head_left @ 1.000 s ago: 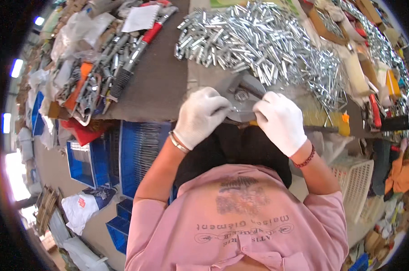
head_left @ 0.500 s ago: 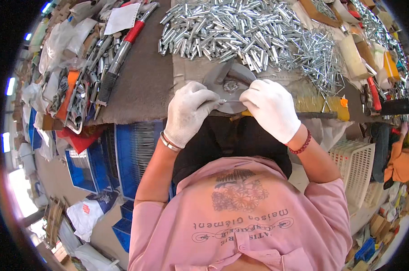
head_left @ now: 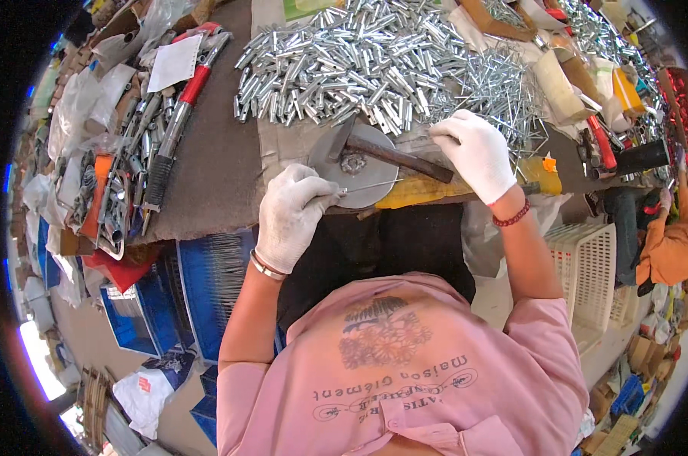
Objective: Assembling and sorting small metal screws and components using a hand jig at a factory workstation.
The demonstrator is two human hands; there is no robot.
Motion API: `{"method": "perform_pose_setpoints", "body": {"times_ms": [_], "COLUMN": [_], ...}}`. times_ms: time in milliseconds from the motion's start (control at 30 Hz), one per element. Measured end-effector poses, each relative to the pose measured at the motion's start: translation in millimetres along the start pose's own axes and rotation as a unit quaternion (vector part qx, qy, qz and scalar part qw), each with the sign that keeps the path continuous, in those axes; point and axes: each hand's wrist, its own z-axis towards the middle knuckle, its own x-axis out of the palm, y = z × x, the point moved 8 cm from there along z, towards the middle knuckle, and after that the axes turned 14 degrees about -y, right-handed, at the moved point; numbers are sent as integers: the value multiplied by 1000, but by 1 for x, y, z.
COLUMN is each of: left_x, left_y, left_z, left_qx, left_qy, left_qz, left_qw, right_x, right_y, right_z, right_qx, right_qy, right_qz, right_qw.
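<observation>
Left hand (head_left: 291, 220): it wears a white glove and pinches a thin metal rod (head_left: 373, 185) between thumb and fingers;
Rod: its free end points to the right, above the grey round plate (head_left: 368, 199) (near the front edge of the worktop (head_left: 215, 163));
Right hand (head_left: 478, 154): also gloved, well apart from the rod; its fingers bend toward the thumb, but I cannot tell if they pinch something;
Hammer (head_left: 401, 158): its head rests on the plate; its handle reaches past the rim, toward the right hand;
Heaps: short silver tubes (head_left: 344, 72) lie beyond the plate; thin pins (head_left: 504, 91) lie to their right.
</observation>
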Motion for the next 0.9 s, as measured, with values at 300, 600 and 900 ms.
{"method": "perform_pose_setpoints", "body": {"times_ms": [300, 600, 900], "left_x": [6, 4, 3], "left_y": [11, 9, 11], "left_z": [-8, -9, -12], "left_qx": [-6, 20, 16], "left_qy": [5, -33, -16], "left_qz": [13, 16, 7], "left_qw": [1000, 999, 1000], "right_x": [23, 46, 59], "right_y": [11, 131, 119], "right_z": [12, 5, -8], "right_qx": [-69, -108, 5], "right_qy": [19, 69, 128], "right_qz": [-64, 192, 253], "right_qw": [995, 973, 959]}}
